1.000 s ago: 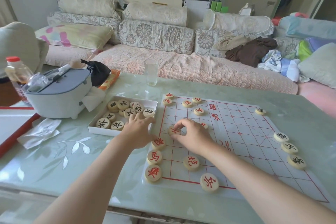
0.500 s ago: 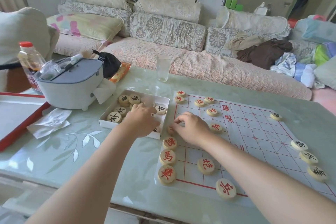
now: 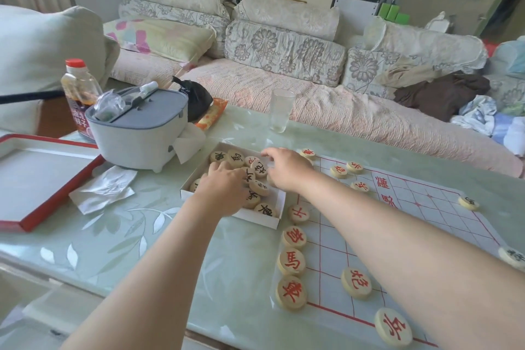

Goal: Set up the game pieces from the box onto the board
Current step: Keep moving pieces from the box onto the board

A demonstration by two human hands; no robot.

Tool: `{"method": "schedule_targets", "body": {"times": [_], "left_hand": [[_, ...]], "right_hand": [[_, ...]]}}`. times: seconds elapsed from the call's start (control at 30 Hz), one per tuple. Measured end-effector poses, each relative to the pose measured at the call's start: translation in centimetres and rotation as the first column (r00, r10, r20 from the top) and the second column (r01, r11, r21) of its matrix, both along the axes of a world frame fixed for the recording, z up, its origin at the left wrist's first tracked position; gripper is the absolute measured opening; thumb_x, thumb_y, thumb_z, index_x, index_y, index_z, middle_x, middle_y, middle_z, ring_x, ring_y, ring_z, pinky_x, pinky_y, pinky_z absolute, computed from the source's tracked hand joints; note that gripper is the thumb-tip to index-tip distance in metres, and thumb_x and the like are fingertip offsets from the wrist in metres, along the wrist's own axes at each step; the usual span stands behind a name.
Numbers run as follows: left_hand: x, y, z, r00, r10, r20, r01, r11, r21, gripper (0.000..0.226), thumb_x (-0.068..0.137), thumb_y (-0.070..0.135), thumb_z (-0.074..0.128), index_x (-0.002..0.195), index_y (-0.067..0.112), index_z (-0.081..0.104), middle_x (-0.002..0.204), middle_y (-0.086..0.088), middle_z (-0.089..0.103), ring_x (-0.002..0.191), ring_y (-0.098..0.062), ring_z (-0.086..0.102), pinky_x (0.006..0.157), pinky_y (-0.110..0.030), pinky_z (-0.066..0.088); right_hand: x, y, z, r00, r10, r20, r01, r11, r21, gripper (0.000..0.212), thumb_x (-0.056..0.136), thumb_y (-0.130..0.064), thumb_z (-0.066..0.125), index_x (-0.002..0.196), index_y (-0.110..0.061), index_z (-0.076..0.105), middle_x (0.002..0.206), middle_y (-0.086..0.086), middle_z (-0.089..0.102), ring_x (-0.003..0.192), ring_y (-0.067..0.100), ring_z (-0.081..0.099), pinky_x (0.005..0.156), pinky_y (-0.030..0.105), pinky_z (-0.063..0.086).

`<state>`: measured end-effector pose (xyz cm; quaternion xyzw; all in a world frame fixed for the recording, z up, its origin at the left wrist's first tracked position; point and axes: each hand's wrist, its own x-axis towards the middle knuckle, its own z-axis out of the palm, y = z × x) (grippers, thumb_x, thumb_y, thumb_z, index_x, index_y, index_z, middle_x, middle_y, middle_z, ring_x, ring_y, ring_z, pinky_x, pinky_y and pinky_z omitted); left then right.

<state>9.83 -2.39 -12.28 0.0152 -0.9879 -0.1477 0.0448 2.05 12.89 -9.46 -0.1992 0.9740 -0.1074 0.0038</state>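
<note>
A shallow white box [image 3: 257,220] on the table holds several round wooden pieces with black characters [image 3: 259,169]. My left hand [image 3: 224,183] reaches into the box and lies over the pieces, its fingertips hidden. My right hand [image 3: 287,167] hovers over the box's far right corner with relaxed fingers pointing down. To the right lies the white board with a red grid [image 3: 426,224]. Red-lettered pieces line its left edge [image 3: 291,261], with more at the near corner [image 3: 393,327] and far end [image 3: 338,171]. Two black-lettered pieces [image 3: 468,202] sit at the right side.
Left of the box stand a grey-lidded white container [image 3: 136,133], a red-capped bottle [image 3: 78,94], a crumpled tissue [image 3: 102,189] and a red-framed tray [image 3: 42,179]. An empty glass [image 3: 281,109] stands behind the box. A sofa with cushions runs along the table's far side.
My right hand left the red piece on the board's left edge and moved over to the box. My left hand went deeper into the box. The camera shifted left.
</note>
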Motion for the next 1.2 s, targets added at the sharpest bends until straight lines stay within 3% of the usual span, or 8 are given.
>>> {"method": "schedule_targets", "body": {"times": [0.17, 0.3, 0.53, 0.67, 0.77, 0.93, 1.07, 1.2], "left_hand": [[-0.9, -0.8, -0.6, 0.998, -0.018, 0.053, 0.014, 0.997, 0.075, 0.039, 0.089, 0.042, 0.054, 0.125, 0.026, 0.056, 0.129, -0.006, 0.052, 0.121, -0.028, 0.041, 0.103, -0.039, 0.037], [-1.2, -1.2, -0.6, 0.999, -0.006, 0.034, -0.001, 0.982, 0.191, 0.046, 0.087, 0.034, 0.059, 0.131, 0.022, 0.051, 0.13, -0.006, 0.054, 0.122, -0.027, 0.046, 0.102, -0.041, 0.04], [-1.4, -1.3, 0.2, 0.989, 0.079, -0.123, -0.04, 0.955, 0.294, 0.039, 0.093, 0.022, 0.051, 0.131, 0.015, 0.049, 0.13, -0.011, 0.047, 0.114, -0.028, 0.051, 0.092, -0.033, 0.043], [-1.5, -1.2, 1.2, 0.97, 0.141, -0.2, -0.036, 0.892, 0.451, 0.041, 0.093, 0.014, 0.05, 0.134, 0.02, 0.05, 0.13, -0.007, 0.054, 0.115, -0.024, 0.054, 0.087, -0.028, 0.042], [-1.2, -1.3, 1.7, 0.956, 0.219, -0.193, -0.084, 0.839, 0.538, 0.039, 0.094, 0.011, 0.047, 0.131, 0.023, 0.054, 0.124, -0.004, 0.061, 0.108, -0.022, 0.058, 0.086, -0.03, 0.049], [-1.1, -2.0, 1.7, 0.936, 0.306, -0.176, -0.166, 0.821, 0.546, 0.038, 0.092, 0.006, 0.043, 0.125, 0.021, 0.056, 0.12, -0.007, 0.058, 0.102, -0.024, 0.055, 0.074, -0.027, 0.042], [-1.3, -2.4, 1.2, 0.946, 0.282, -0.162, -0.17, 0.854, 0.491, 0.041, 0.092, 0.004, 0.043, 0.127, 0.021, 0.055, 0.121, -0.008, 0.054, 0.106, -0.025, 0.053, 0.075, -0.026, 0.041], [-1.3, -2.3, 1.0, 0.954, 0.252, -0.161, -0.157, 0.879, 0.45, 0.042, 0.092, 0.005, 0.043, 0.129, 0.019, 0.054, 0.121, -0.008, 0.054, 0.108, -0.025, 0.053, 0.077, -0.026, 0.04]], "right_hand": [[-2.0, -1.8, -1.1, 0.999, 0.023, 0.042, -0.027, 0.993, 0.111, 0.062, 0.095, -0.018, 0.057, 0.15, -0.036, 0.036, 0.149, 0.001, 0.047, 0.132, 0.026, 0.049, 0.101, 0.034, 0.044], [-2.4, -2.3, -2.0, 1.0, 0.019, 0.01, -0.02, 0.992, 0.121, 0.053, 0.093, -0.025, 0.062, 0.141, -0.037, 0.047, 0.132, 0.005, 0.047, 0.119, 0.03, 0.056, 0.092, 0.037, 0.047], [-2.4, -2.3, -0.2, 0.975, 0.002, 0.222, 0.075, 0.939, -0.335, 0.024, 0.084, -0.005, 0.073, 0.093, -0.026, 0.066, 0.097, -0.001, 0.066, 0.088, 0.016, 0.06, 0.074, 0.022, 0.044], [-1.2, -3.0, 1.6, 0.916, 0.154, 0.37, 0.103, 0.801, -0.589, 0.026, 0.087, 0.004, 0.068, 0.108, -0.012, 0.069, 0.082, 0.002, 0.068, 0.068, 0.013, 0.062, 0.049, 0.014, 0.045], [-0.6, -3.3, 2.1, 0.886, 0.23, 0.403, 0.1, 0.753, -0.65, 0.029, 0.089, 0.004, 0.066, 0.116, -0.007, 0.067, 0.086, 0.004, 0.069, 0.067, 0.014, 0.065, 0.049, 0.015, 0.047], [-1.8, -2.9, 1.3, 0.983, 0.052, 0.178, 0.026, 0.912, -0.409, 0.024, 0.091, -0.007, 0.062, 0.107, -0.022, 0.069, 0.103, -0.003, 0.069, 0.093, 0.016, 0.065, 0.071, 0.024, 0.05], [-2.6, -2.4, 0.1, 0.999, 0.012, 0.046, -0.008, 0.997, -0.077, 0.042, 0.093, -0.015, 0.053, 0.132, -0.029, 0.058, 0.129, -0.002, 0.059, 0.117, 0.021, 0.056, 0.096, 0.035, 0.048], [-2.9, -3.5, -1.0, 0.998, 0.036, 0.05, -0.041, 0.994, 0.104, 0.056, 0.096, -0.017, 0.05, 0.148, -0.033, 0.039, 0.143, 0.005, 0.045, 0.129, 0.029, 0.048, 0.101, 0.039, 0.044]]}}
